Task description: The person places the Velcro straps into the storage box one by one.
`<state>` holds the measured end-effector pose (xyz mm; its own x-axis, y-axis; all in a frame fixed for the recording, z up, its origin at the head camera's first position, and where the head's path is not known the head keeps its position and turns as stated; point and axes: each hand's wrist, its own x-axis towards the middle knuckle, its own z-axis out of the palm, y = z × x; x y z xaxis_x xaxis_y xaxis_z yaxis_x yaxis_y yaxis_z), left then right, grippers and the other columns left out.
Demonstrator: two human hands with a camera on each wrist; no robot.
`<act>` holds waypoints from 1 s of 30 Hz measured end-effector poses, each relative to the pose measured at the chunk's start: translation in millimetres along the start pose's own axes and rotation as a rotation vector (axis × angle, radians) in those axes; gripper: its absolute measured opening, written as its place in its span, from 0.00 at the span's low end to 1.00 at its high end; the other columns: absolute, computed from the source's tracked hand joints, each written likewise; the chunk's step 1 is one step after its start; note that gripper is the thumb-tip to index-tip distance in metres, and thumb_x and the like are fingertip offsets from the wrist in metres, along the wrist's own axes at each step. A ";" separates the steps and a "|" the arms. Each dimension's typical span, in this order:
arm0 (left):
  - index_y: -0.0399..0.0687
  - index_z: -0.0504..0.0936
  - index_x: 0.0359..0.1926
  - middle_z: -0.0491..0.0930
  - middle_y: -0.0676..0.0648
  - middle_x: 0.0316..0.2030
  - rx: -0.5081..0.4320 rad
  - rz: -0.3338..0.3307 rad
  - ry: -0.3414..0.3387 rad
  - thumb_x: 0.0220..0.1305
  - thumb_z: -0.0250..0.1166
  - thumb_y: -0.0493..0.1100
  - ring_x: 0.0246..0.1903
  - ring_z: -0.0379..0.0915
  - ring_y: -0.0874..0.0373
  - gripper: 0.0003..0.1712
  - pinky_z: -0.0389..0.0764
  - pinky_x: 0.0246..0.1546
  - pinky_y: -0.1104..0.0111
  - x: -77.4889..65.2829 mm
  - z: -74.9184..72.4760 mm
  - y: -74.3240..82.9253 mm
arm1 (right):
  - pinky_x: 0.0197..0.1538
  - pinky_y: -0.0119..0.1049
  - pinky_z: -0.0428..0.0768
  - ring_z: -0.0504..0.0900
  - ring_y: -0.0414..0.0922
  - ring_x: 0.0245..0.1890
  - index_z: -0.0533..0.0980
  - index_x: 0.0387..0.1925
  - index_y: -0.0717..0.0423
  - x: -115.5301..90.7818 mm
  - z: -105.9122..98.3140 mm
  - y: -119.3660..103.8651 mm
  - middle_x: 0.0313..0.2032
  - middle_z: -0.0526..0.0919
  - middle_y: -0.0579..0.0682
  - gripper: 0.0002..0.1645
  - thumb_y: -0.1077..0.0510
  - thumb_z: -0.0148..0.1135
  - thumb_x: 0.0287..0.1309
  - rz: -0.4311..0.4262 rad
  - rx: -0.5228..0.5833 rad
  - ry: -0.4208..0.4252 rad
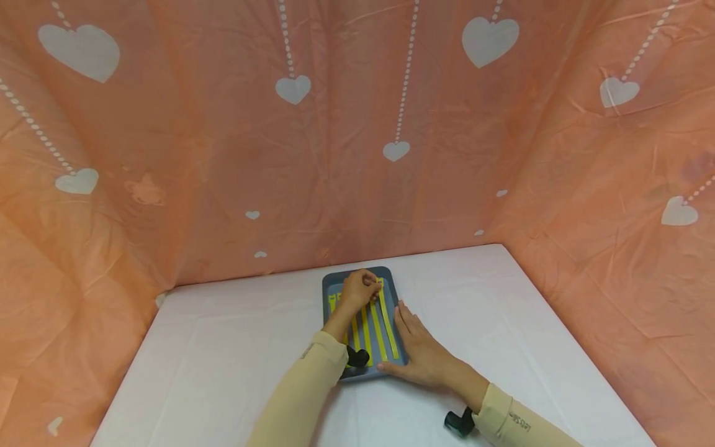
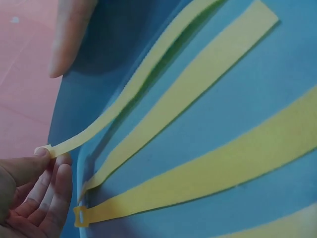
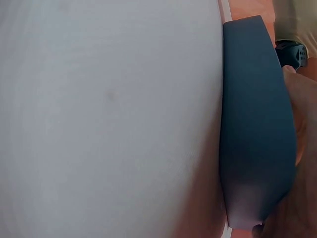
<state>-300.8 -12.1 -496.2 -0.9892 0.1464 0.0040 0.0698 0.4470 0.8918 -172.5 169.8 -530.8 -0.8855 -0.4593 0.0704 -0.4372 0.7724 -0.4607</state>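
A blue-grey tray [image 1: 329,279] holds several yellow hook-and-loop straps laid lengthwise, side by side. My left hand [image 1: 360,288] reaches over its far end. Thumb and fingers pinch the end of the rightmost strap [image 2: 119,101], which rises off the tray floor there. Beside it lies another strap [image 2: 188,82], and the one after that shows a slotted buckle end [image 2: 80,216] at the tray's edge. My right hand [image 1: 421,354] rests along the tray's right side with straight fingers, its thumb at the near rim. The right wrist view shows the tray's outer wall [image 3: 257,124] with that hand against it.
The tray stands on a white-covered table [image 1: 234,360], towards its far edge. Behind and at both sides hangs an orange curtain [image 1: 346,186] with white hearts. A black wrist device [image 1: 460,423] sits at the right cuff.
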 end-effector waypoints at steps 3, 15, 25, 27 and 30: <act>0.33 0.84 0.47 0.89 0.38 0.35 0.002 -0.010 0.004 0.72 0.71 0.31 0.28 0.87 0.50 0.07 0.88 0.29 0.66 1.2 2.1 -0.8 | 0.84 0.57 0.52 0.45 0.59 0.85 0.43 0.84 0.71 0.6 0.5 0.2 0.85 0.38 0.65 0.75 0.20 0.62 0.64 0.002 0.004 -0.005; 0.33 0.83 0.45 0.89 0.38 0.33 -0.023 -0.049 -0.002 0.70 0.71 0.30 0.25 0.84 0.56 0.06 0.88 0.28 0.66 7.0 7.6 -9.6 | 0.85 0.54 0.51 0.42 0.56 0.86 0.40 0.85 0.68 0.9 -0.1 0.5 0.86 0.35 0.62 0.77 0.19 0.61 0.63 0.025 -0.005 -0.025; 0.33 0.83 0.44 0.89 0.38 0.34 -0.027 -0.059 0.003 0.70 0.71 0.29 0.25 0.84 0.58 0.06 0.88 0.29 0.67 8.3 9.2 -15.5 | 0.84 0.54 0.51 0.42 0.56 0.86 0.40 0.85 0.68 0.2 0.5 1.3 0.86 0.35 0.62 0.76 0.18 0.60 0.64 0.019 -0.008 -0.023; 0.32 0.83 0.44 0.88 0.38 0.33 -0.024 -0.059 0.006 0.69 0.71 0.28 0.25 0.83 0.58 0.06 0.88 0.28 0.67 8.9 9.6 -16.0 | 0.84 0.54 0.52 0.42 0.57 0.86 0.40 0.85 0.68 0.4 0.9 1.8 0.86 0.36 0.63 0.76 0.19 0.61 0.64 0.017 -0.008 -0.020; 0.33 0.83 0.43 0.88 0.39 0.32 -0.008 -0.057 0.008 0.68 0.72 0.28 0.24 0.83 0.58 0.06 0.88 0.28 0.67 10.3 10.3 -16.7 | 0.85 0.54 0.51 0.42 0.56 0.86 0.39 0.85 0.67 0.7 1.0 2.2 0.86 0.35 0.62 0.76 0.19 0.61 0.64 0.021 -0.009 -0.028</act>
<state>-310.8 -9.0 -515.7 -0.9925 0.1140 -0.0437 0.0120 0.4473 0.8943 -173.9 170.7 -532.6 -0.8899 -0.4547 0.0357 -0.4198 0.7859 -0.4541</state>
